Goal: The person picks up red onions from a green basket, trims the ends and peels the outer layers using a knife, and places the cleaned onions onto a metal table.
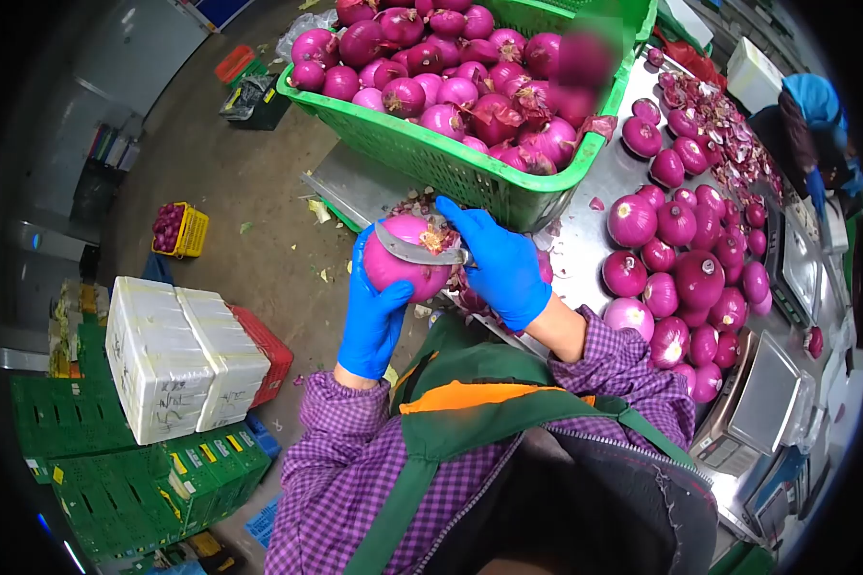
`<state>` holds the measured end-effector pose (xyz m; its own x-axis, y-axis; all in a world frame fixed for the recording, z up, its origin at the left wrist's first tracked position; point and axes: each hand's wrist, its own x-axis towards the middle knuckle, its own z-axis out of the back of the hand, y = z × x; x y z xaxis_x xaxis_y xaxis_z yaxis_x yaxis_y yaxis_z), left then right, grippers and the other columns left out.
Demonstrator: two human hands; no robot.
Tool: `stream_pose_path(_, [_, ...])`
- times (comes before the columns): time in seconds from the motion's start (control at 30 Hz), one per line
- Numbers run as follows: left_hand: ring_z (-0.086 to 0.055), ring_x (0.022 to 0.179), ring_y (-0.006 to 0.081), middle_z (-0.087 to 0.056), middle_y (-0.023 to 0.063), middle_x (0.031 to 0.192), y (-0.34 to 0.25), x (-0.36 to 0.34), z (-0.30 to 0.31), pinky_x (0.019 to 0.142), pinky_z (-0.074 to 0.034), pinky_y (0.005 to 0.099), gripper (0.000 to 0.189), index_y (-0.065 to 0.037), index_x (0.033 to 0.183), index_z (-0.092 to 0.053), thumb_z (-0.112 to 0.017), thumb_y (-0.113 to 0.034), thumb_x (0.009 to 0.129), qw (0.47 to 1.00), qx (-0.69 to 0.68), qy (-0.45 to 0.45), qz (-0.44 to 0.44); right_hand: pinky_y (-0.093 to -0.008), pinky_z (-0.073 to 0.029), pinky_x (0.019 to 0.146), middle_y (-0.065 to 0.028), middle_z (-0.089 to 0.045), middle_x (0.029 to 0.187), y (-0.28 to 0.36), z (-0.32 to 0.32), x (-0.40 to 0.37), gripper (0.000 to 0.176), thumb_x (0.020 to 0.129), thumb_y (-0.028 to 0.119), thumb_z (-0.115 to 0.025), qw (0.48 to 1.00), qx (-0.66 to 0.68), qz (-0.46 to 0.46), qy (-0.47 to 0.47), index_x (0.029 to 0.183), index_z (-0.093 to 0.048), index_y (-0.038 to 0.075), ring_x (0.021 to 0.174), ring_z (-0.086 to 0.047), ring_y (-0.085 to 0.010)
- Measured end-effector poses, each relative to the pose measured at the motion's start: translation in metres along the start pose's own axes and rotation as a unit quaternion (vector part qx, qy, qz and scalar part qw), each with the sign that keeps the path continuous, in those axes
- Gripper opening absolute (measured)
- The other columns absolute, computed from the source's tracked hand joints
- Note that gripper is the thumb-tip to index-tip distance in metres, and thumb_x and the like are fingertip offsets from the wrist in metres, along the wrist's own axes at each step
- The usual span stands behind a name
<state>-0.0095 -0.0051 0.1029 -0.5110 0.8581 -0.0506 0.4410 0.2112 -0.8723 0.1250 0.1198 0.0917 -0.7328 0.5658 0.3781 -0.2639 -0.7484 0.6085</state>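
My left hand (375, 321), in a blue glove, is wrapped round the lower left side of a large red onion (403, 269). In my blue-gloved right hand (504, 264) is a knife (408, 249) with a curved blade, its handle mostly hidden by my fingers. The blade lies across the upper part of the onion, close to the dry, brownish root end (438, 238). Just beyond both hands stands a green crate (470, 168) heaped with red onions (441, 120).
To the right, a metal table (585, 254) carries a pile of red onions (679, 278), loose skins (729, 134) and weighing scales (762, 393). White foam boxes (158, 364) and green crates (115, 498) are stacked at left. A yellow crate (194, 232) sits on the floor. Another person's blue sleeve (815, 101) shows at upper right.
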Motion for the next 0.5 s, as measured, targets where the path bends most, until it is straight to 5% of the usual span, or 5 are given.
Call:
stream_pose_path(0.23, [-0.046,0.123,0.0249,-0.045,0.0093,0.130,0.003,-0.029,0.011,0.104,-0.041,0.0393,0.099,-0.006,0.138,-0.030,-0.085,-0.031,0.060,0.998,-0.042,-0.030,0.031,-0.0387,-0.052,0.067,-0.0110,-0.061,0.108,-0.056,-0.035,-0.032,0.067,0.074,0.006,-0.065,0.997,0.036,-0.048,-0.053,0.137,-0.043,0.018,0.083,-0.065,-0.0302])
stream_pose_path(0.3, [-0.049,0.118,0.0245,-0.045,0.0084,0.127,-0.018,-0.029,0.016,0.102,-0.042,0.0381,0.103,-0.004,0.135,-0.032,-0.088,-0.040,0.056,0.989,0.103,0.004,-0.104,-0.0350,-0.053,0.071,-0.0115,-0.065,0.111,-0.071,-0.039,-0.041,0.052,0.080,0.003,-0.058,0.984,0.085,-0.138,-0.069,0.131,-0.051,0.014,0.088,-0.066,-0.0275])
stream_pose_path(0.37, [-0.049,0.118,0.0249,-0.044,0.0090,0.128,-0.021,-0.026,0.016,0.103,-0.042,0.0382,0.099,-0.007,0.135,-0.032,-0.087,-0.033,0.058,0.975,0.166,-0.058,-0.135,-0.0307,-0.052,0.071,-0.0100,-0.066,0.109,-0.049,-0.043,-0.036,0.052,0.082,0.001,-0.054,0.920,0.375,-0.111,-0.033,0.132,-0.051,0.013,0.082,-0.066,-0.0172])
stream_pose_path(0.43, [-0.049,0.119,0.0259,-0.043,0.0098,0.131,-0.020,-0.016,0.004,0.103,-0.042,0.0396,0.092,-0.009,0.136,-0.032,-0.085,-0.026,0.063,0.977,0.162,-0.042,-0.132,-0.0292,-0.051,0.071,-0.0095,-0.067,0.105,-0.004,-0.016,-0.020,0.052,0.082,0.001,-0.054,0.865,0.471,-0.165,0.048,0.133,-0.050,0.013,0.078,-0.063,-0.0126])
stream_pose_path(0.5, [-0.048,0.121,0.0277,-0.043,0.0108,0.134,-0.010,-0.013,-0.003,0.102,-0.043,0.0419,0.085,-0.011,0.136,-0.031,-0.081,-0.020,0.067,0.992,-0.045,-0.046,-0.104,-0.0278,-0.051,0.071,-0.0091,-0.068,0.101,0.014,-0.008,-0.015,0.053,0.082,0.001,-0.053,0.792,0.555,-0.223,0.123,0.134,-0.050,0.013,0.074,-0.060,-0.0080])
